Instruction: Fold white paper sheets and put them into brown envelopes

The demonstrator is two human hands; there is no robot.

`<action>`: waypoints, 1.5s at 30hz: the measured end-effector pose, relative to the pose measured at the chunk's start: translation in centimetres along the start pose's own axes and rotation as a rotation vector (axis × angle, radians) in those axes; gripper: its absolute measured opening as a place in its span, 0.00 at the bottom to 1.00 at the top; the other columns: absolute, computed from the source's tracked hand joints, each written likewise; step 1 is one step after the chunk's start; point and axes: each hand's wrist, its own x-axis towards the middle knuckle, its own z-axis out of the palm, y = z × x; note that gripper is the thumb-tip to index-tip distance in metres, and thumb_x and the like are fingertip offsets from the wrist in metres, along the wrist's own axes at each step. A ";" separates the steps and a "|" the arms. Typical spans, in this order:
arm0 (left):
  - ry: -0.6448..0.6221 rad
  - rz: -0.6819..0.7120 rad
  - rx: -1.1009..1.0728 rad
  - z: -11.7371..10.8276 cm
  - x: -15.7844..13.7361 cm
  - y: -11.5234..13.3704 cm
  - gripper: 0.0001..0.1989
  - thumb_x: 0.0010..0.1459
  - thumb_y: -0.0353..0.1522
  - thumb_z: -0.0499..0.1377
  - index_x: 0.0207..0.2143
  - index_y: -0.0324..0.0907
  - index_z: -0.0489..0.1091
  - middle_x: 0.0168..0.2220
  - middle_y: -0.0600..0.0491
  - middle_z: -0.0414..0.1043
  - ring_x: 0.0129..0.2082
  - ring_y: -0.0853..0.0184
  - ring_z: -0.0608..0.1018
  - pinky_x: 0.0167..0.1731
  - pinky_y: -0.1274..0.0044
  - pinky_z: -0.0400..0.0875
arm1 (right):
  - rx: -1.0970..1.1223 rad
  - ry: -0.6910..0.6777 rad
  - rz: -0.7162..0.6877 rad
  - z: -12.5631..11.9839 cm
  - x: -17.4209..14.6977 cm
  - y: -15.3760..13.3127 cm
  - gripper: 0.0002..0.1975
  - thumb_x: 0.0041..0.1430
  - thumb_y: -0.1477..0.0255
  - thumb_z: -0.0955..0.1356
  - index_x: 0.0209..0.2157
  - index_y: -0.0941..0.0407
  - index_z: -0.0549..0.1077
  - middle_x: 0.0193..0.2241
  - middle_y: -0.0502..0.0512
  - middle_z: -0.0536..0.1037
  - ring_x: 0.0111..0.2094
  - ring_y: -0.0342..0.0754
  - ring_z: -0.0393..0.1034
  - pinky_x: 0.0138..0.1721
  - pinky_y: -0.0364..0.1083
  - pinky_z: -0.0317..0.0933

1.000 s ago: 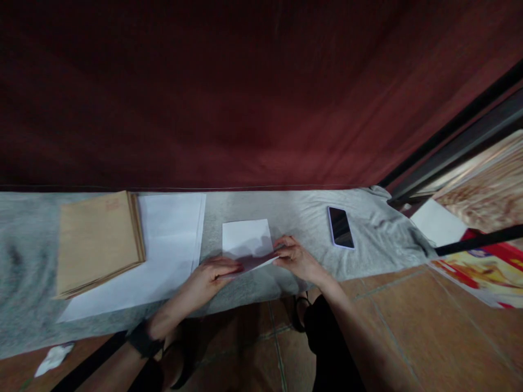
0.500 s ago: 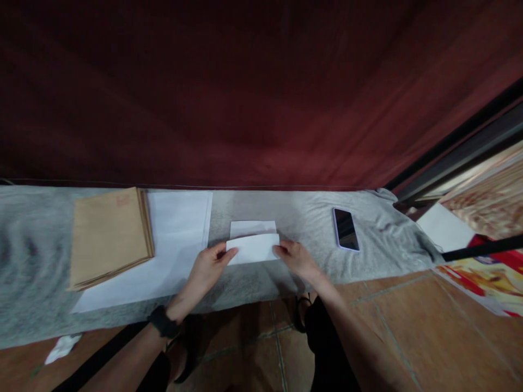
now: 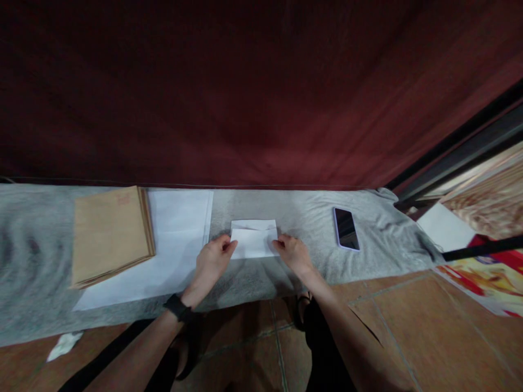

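Folded paper (image 3: 254, 243) has its near flap down flatter now, with the loose edge closer to the far edge than half a second ago, so just a thin strip shows past it. Left hand (image 3: 214, 257) and right hand (image 3: 295, 253) are both in a narrow pinch, thumb and fingers on opposite side edges of that paper. It's lying about mid-worktop (image 3: 302, 218), which has a wrinkly grey cover on it. Off to the left, a brown paper stack (image 3: 110, 234) sits partly on top of some big white sheets (image 3: 180, 234). Over on the right there's a phone (image 3: 347, 228), dark screen up, well apart from the hands. Oh, and a black wristband (image 3: 177, 308) on the left wrist.
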 end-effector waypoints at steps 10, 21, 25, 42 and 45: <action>0.025 -0.093 0.332 -0.1 1.0 2.4 0.17 0.69 0.42 0.48 0.42 0.45 0.74 0.38 0.48 0.81 0.36 0.60 0.81 0.29 0.75 0.62 | -0.052 0.072 0.061 0.3 1.0 -0.6 0.19 0.72 0.59 0.61 0.44 0.54 0.78 0.40 0.61 0.84 0.44 0.54 0.79 0.40 0.45 0.65; 0.097 -0.060 0.466 0.9 1.5 2.4 0.21 0.71 0.43 0.44 0.48 0.42 0.71 0.35 0.43 0.81 0.36 0.55 0.83 0.33 0.72 0.70 | -0.091 0.141 0.074 1.3 2.2 -0.8 0.19 0.73 0.59 0.59 0.49 0.56 0.74 0.39 0.64 0.82 0.41 0.54 0.78 0.43 0.47 0.65; 0.099 -0.038 0.501 0.8 1.3 2.6 0.23 0.71 0.42 0.42 0.54 0.40 0.68 0.34 0.41 0.80 0.37 0.53 0.83 0.32 0.70 0.71 | -0.109 0.277 0.003 1.4 2.1 -0.8 0.16 0.72 0.64 0.61 0.52 0.58 0.72 0.45 0.66 0.79 0.48 0.56 0.74 0.52 0.53 0.63; 0.226 0.211 0.490 1.5 0.8 3.2 0.21 0.70 0.33 0.41 0.52 0.34 0.70 0.47 0.35 0.77 0.51 0.50 0.78 0.50 0.62 0.69 | -0.060 0.250 -0.406 6.2 1.0 -3.6 0.28 0.75 0.62 0.54 0.71 0.58 0.53 0.71 0.58 0.52 0.72 0.54 0.47 0.71 0.56 0.43; 0.226 0.391 0.324 3.1 0.6 3.6 0.23 0.71 0.35 0.43 0.59 0.35 0.66 0.59 0.37 0.70 0.61 0.53 0.70 0.60 0.61 0.63 | -0.100 0.217 -0.421 6.1 1.1 -3.5 0.28 0.74 0.67 0.55 0.71 0.60 0.52 0.72 0.60 0.51 0.72 0.55 0.44 0.71 0.56 0.41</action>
